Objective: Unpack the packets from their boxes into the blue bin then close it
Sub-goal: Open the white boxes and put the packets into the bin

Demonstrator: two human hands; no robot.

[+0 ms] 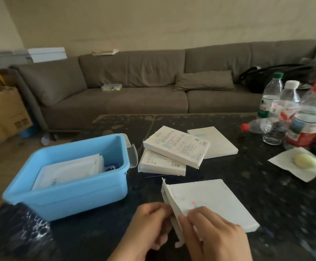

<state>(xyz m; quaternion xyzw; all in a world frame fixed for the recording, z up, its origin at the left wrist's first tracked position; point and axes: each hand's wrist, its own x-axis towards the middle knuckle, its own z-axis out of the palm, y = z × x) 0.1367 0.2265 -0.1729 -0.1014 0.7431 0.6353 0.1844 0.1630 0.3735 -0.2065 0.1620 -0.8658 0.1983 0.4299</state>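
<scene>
The open blue plastic bin [67, 187] at nine o'clock already holds white packets [68, 170]. Both hands, left hand [149, 223] and right hand [209, 232], pinch the open end of a flat white cardboard box [213, 200] at six o'clock. Three more white boxes [176, 147] at twelve o'clock remain, contents unknown; the bin's lid isn't visible.

smooth, faintly glossy plastic on the blue bin [82, 193], with matt white paper packets [68, 170] inside. right of the bin, matt white cardboard boxes [176, 147] printed in fine text. nearer than the bin, another matt cardboard box [215, 202], flap open. under the bin, a dark speckled stone-like counter [266, 194], polished and reflective. far right of the bin, clear glossy plastic bottles [288, 110] and a matt paper napkin [302, 172]. behind the bin, a soft matt grey cloth sofa [134, 87].
</scene>
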